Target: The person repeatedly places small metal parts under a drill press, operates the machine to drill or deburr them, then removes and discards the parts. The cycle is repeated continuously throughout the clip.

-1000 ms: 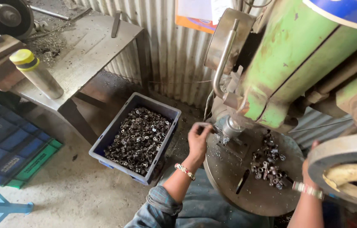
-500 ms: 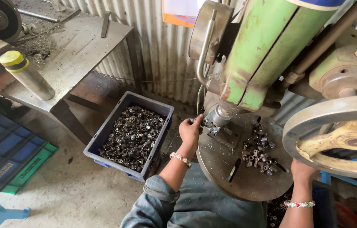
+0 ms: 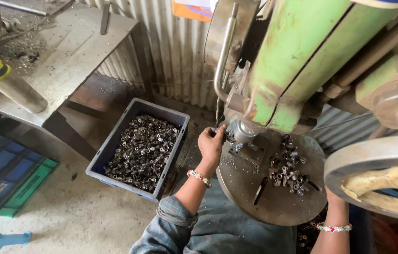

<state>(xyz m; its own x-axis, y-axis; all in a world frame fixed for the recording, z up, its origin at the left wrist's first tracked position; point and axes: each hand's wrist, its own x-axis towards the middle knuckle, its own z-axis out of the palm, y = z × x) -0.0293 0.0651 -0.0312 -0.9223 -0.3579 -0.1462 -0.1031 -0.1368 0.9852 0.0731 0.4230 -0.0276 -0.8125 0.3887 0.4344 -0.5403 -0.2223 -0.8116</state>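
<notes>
Part: a small dark metal piece (image 3: 221,133) sits at the centre of the frame, just under the spindle (image 3: 245,130), at the near-left edge of the round table (image 3: 274,207).
Left hand (image 3: 212,143): fingers curled and pinched closed on the part, thumb side toward the spindle; a bead bracelet (image 3: 199,178) rings the wrist.
Right hand: lower right of the frame, only the wrist (image 3: 334,221) shows below the table rim; the hand itself is hidden, so I cannot tell whether it is open or closed.
Doing it well: my judgement is that the part should seat flat and square under the spindle, fingertips kept to its outer side and clear of the tool, and the sleeve (image 3: 176,217) kept back.
Loose pieces: a heap (image 3: 289,171) lies on the table right of the spindle, well apart from the left hand.
Slot: a dark slit (image 3: 260,190) in the table, near its front.
Crate: a blue bin (image 3: 114,153) of the same small pieces stands on the floor, left of centre.
Machine: green body (image 3: 302,56) fills the upper right; a big wheel (image 3: 377,164) stands at the right edge.
Bench: grey table (image 3: 67,70) at upper left, a yellow-capped can (image 3: 6,82) lying on it.
</notes>
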